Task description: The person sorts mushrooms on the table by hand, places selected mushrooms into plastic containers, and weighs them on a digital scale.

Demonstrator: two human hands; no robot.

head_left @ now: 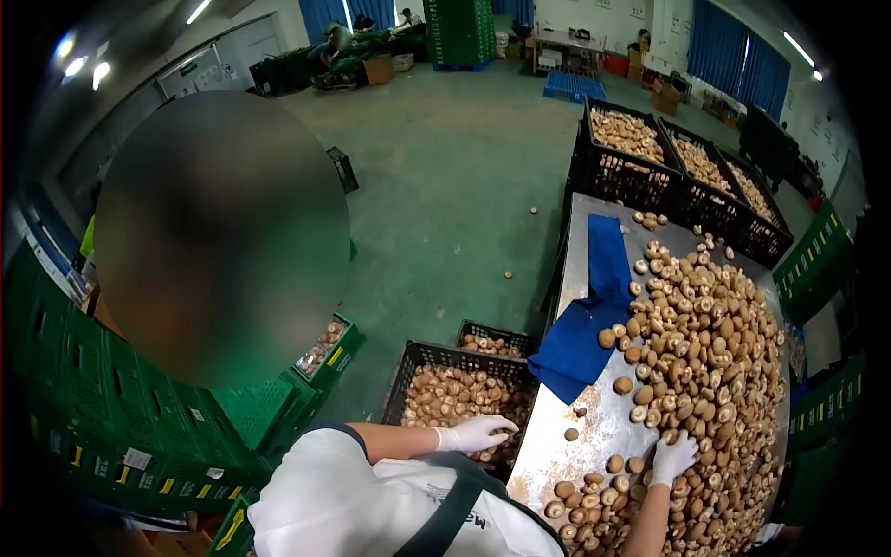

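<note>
White-gloved left hand [477, 434] (six o'clock) and right hand [675, 458] (four) adjoined round brown mushrooms [727, 330], seemingly placed for reach; both hands' grasp was indeterminable.

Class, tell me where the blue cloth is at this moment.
In the head view, the blue cloth lies right of centre on the left side of the metal table, between the heaped mushrooms and the mushroom-filled black crate.

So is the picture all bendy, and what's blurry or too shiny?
Head view: yes, it bends toward the edges, with black corners; head view: a big round blur hides what is at the left; head view: some ceiling lights glare; head view: the metal table shines pale, while the mushrooms look fairly clear.
</note>
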